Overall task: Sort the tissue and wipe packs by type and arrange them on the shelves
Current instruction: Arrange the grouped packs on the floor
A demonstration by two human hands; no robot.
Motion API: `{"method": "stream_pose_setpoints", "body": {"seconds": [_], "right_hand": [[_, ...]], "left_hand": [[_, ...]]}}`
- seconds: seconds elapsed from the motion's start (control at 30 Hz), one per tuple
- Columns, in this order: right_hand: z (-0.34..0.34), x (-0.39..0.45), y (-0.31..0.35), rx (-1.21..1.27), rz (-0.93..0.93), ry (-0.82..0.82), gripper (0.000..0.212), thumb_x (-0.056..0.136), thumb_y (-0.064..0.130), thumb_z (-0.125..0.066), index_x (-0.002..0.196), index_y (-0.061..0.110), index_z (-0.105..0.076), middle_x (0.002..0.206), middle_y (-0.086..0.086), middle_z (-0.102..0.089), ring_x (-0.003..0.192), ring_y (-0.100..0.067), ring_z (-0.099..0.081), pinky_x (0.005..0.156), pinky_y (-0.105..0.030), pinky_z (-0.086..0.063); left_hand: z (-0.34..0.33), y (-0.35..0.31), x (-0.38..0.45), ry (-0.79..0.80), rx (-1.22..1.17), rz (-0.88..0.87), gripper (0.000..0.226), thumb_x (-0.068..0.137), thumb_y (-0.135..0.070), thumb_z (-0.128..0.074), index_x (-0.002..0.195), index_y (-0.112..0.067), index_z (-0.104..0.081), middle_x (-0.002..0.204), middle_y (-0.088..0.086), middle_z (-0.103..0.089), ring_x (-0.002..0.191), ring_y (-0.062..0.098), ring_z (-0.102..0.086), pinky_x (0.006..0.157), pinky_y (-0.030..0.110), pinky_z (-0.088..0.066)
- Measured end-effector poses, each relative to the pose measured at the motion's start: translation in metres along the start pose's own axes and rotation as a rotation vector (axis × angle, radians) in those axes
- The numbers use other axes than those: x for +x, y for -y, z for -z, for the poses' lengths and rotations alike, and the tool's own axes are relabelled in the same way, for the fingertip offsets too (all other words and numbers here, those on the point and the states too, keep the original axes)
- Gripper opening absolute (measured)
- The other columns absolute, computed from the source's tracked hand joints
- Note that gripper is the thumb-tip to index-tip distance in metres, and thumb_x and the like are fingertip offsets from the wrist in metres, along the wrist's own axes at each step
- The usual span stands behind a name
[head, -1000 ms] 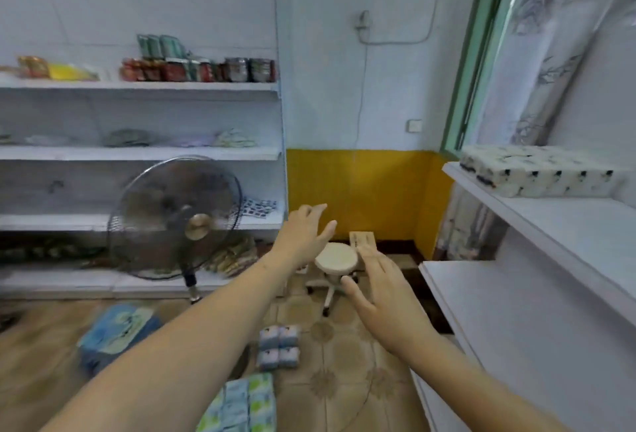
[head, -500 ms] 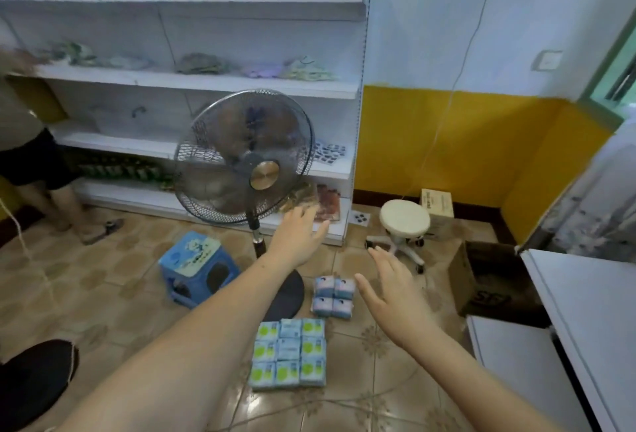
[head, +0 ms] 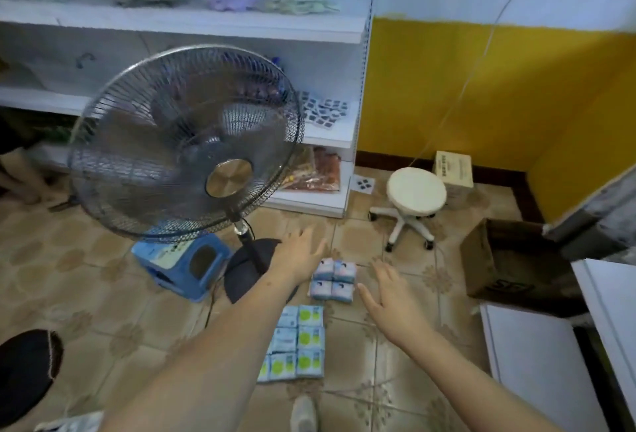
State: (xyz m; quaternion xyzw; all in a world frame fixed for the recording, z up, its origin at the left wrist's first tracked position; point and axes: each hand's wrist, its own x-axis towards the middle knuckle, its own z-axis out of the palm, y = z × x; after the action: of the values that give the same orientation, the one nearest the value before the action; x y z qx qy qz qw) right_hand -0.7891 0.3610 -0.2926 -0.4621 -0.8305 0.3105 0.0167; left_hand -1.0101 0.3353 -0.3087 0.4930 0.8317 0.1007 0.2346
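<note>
Two bundles of packs lie on the tiled floor. The small bundle of white-and-blue tissue packs (head: 333,280) sits between my hands. Nearer to me lies a bigger bundle of blue packs with green circles (head: 298,345), partly hidden by my left forearm. My left hand (head: 301,254) hovers just left of the small bundle, fingers straight and spread. On the other side my right hand (head: 392,297) is stretched out flat, holding nothing. White shelves (head: 537,359) show at the right edge.
A standing fan (head: 186,142) and its dark base rise left of the packs, with a blue plastic stool (head: 186,264) beside it. A white wheeled stool (head: 414,203), a brown cardboard box (head: 506,266) and stocked wall shelves (head: 206,24) surround the spot. A person's legs show far left.
The view has swung down from the right shelves and wall to the floor. Both hands have lowered toward the small tissue bundle, still holding nothing.
</note>
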Motion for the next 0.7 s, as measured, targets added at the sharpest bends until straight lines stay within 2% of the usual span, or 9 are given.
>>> {"method": "stream_pose_setpoints", "body": {"seconds": [0.13,0.3,0.43,0.53,0.63,0.7], "right_hand": [[-0.036,0.072,-0.033,-0.014,-0.062,0.071,0.063,0.103,0.048,-0.040,0.156,0.017,-0.023,0.161,0.000,-0.027,0.147,-0.019,-0.027,0.113,-0.029,-0.029],[-0.115,0.168,-0.103,-0.029,-0.212,0.178,0.059,0.104,0.045,-0.041,0.153,0.015,-0.030,0.157,-0.004,-0.035,0.139,-0.021,-0.039,0.109,-0.032,-0.036],[-0.211,0.247,-0.176,-0.045,-0.267,0.247,0.061,0.103,0.047,-0.041,0.154,0.016,-0.030,0.156,-0.005,-0.037,0.138,-0.022,-0.041,0.109,-0.031,-0.035],[-0.303,0.301,-0.243,0.008,-0.301,0.285,0.064,0.103,0.044,-0.043,0.156,0.014,-0.025,0.157,-0.006,-0.035,0.142,-0.022,-0.037,0.112,-0.029,-0.030],[-0.382,0.344,-0.299,0.055,-0.376,0.295,0.072,0.102,0.047,-0.044,0.159,0.014,-0.013,0.159,-0.006,-0.033,0.143,-0.022,-0.037,0.113,-0.032,-0.033],[-0.437,0.375,-0.333,0.124,-0.399,0.293,0.074,0.102,0.044,-0.046,0.158,0.012,-0.011,0.160,-0.007,-0.033,0.144,-0.022,-0.036,0.109,-0.026,-0.032]], "left_hand": [[-0.040,0.030,0.077,0.092,0.006,0.045,0.056,0.104,-0.050,-0.036,0.147,-0.014,-0.039,0.148,0.015,-0.044,0.133,0.038,-0.042,0.104,0.047,-0.041],[-0.135,0.086,0.169,0.195,-0.032,0.143,0.059,0.105,-0.048,-0.038,0.152,-0.013,-0.033,0.149,0.017,-0.042,0.134,0.038,-0.043,0.105,0.044,-0.040],[-0.251,0.148,0.236,0.259,-0.094,0.212,0.056,0.103,-0.048,-0.041,0.146,-0.012,-0.041,0.146,0.018,-0.048,0.129,0.037,-0.048,0.105,0.048,-0.043],[-0.358,0.203,0.275,0.299,-0.061,0.280,0.062,0.103,-0.047,-0.043,0.150,-0.007,-0.038,0.151,0.018,-0.043,0.135,0.034,-0.044,0.111,0.046,-0.037],[-0.438,0.249,0.307,0.313,-0.095,0.335,0.069,0.102,-0.048,-0.046,0.154,-0.006,-0.033,0.157,0.018,-0.036,0.142,0.033,-0.037,0.116,0.043,-0.031],[-0.498,0.288,0.339,0.318,-0.117,0.372,0.068,0.101,-0.047,-0.050,0.152,-0.004,-0.036,0.154,0.021,-0.039,0.140,0.035,-0.040,0.115,0.043,-0.034]]}}
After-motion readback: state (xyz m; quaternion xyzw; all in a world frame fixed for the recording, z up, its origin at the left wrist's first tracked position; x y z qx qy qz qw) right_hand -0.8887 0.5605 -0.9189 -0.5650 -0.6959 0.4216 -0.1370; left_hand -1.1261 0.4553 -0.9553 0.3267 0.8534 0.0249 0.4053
